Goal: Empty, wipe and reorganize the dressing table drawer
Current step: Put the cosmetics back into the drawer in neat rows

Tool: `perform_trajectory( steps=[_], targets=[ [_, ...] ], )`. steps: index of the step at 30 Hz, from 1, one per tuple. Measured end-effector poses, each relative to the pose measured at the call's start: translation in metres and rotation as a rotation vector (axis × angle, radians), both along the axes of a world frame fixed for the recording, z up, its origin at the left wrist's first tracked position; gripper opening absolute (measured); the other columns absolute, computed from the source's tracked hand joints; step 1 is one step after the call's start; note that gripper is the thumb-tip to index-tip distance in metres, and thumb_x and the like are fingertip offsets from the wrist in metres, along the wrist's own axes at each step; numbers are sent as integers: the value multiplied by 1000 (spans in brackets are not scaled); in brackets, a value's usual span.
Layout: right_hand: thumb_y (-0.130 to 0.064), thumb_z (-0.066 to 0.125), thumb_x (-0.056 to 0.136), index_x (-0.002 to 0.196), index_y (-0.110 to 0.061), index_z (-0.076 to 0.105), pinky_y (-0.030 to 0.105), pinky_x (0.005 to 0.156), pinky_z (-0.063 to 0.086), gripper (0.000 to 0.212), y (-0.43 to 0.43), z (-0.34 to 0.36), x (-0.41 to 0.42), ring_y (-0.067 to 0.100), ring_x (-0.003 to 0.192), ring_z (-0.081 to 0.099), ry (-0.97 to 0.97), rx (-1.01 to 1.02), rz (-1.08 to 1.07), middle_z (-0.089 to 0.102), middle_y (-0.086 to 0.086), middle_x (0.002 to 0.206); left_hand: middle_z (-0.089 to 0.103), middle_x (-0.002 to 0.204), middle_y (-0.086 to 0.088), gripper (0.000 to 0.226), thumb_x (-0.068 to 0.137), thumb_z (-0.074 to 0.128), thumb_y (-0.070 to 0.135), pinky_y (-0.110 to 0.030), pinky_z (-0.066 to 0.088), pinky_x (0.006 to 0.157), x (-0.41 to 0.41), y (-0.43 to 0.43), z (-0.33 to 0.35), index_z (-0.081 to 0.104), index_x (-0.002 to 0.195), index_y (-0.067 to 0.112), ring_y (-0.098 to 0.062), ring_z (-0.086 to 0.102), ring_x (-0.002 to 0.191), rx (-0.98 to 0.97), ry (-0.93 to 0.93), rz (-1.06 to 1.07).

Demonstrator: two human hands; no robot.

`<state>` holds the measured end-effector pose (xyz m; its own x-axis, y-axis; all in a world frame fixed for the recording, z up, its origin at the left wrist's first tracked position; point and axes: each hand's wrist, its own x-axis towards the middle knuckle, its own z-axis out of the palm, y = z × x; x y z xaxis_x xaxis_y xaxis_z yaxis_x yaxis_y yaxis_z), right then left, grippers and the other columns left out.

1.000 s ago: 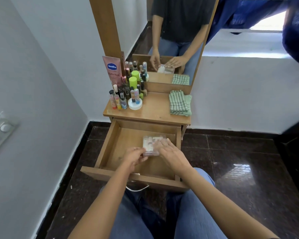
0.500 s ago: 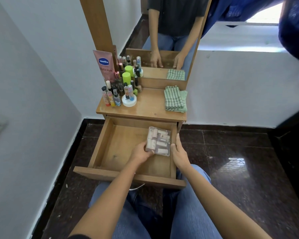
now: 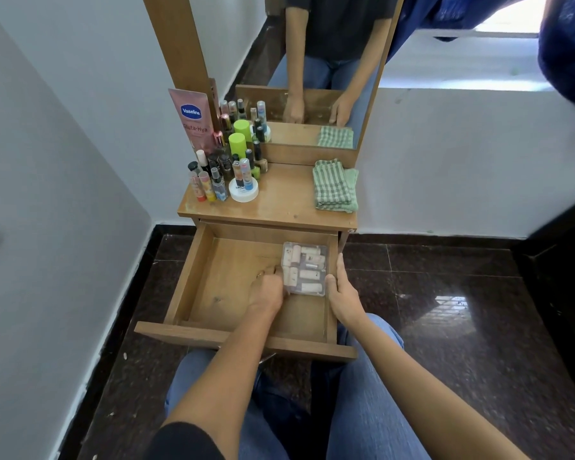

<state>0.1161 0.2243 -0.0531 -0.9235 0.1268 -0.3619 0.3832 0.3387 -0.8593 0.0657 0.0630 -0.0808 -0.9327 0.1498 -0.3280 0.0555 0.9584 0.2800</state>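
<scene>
The left hand (image 3: 268,290), fingers curled round the near left edge of the clear box (image 3: 307,270), and the right hand (image 3: 342,290), fingers straight along the drawer's right wall with the thumb against the box's near right corner, bracket the box from either side; the box appears to rest on the drawer floor rather than hang in the air; the dressing table (image 3: 279,210) carries on its top everything apart from the box, so the emptying step reads as complete; the drawer (image 3: 226,293), pulled out toward the person's knees, shows bare wood over its left and near parts, with the box alone inside, toward the far right, just beside the right wall and near the back wall; whether the floor has been wiped cannot be told from its surface; the green checked cloth (image 3: 334,185), folded at the right of the top and well apart from both hands, suggests that wiping is either finished or not in hand at present; the bottles (image 3: 226,174), crowded at the left of the top with a Vaseline tube (image 3: 191,121) behind them and a white jar (image 3: 244,194) in front, have yet to go back; reorganizing is therefore judged barely begun, the box being the first item placed.
</scene>
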Motion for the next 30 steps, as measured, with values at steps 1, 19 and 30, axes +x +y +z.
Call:
perform_trajectory(
  steps=[1, 19, 30],
  targets=[
    [-26, 28, 105, 152, -34, -5, 29, 105, 31, 58, -1, 0, 0, 23, 127, 46, 3, 5, 2, 44, 4, 146, 49, 137, -13, 49, 96, 57, 23, -38, 46, 95, 0, -2, 0, 43, 141, 9, -30, 48, 122, -26, 0, -9],
    [-12, 56, 92, 132, -10, 52, 32, 95, 46, 40, -51, 51, -50, 17, 117, 50, 628, 423, 113, 59, 4, 122, 43, 149, -9, 57, 99, 49, 39, -48, 38, 108, 42, -160, 39, 39, 149, 15, -31, 35, 136, 154, 261, 339],
    [-15, 66, 84, 124, -10, 51, 26, 87, 40, 44, -104, 97, -189, 18, 103, 49, 650, 343, 183, 53, 8, 115, 52, 141, -5, 50, 98, 49, 37, -42, 40, 104, 43, -157, 35, 46, 144, 19, -25, 43, 130, 181, 274, 445]
  ],
)
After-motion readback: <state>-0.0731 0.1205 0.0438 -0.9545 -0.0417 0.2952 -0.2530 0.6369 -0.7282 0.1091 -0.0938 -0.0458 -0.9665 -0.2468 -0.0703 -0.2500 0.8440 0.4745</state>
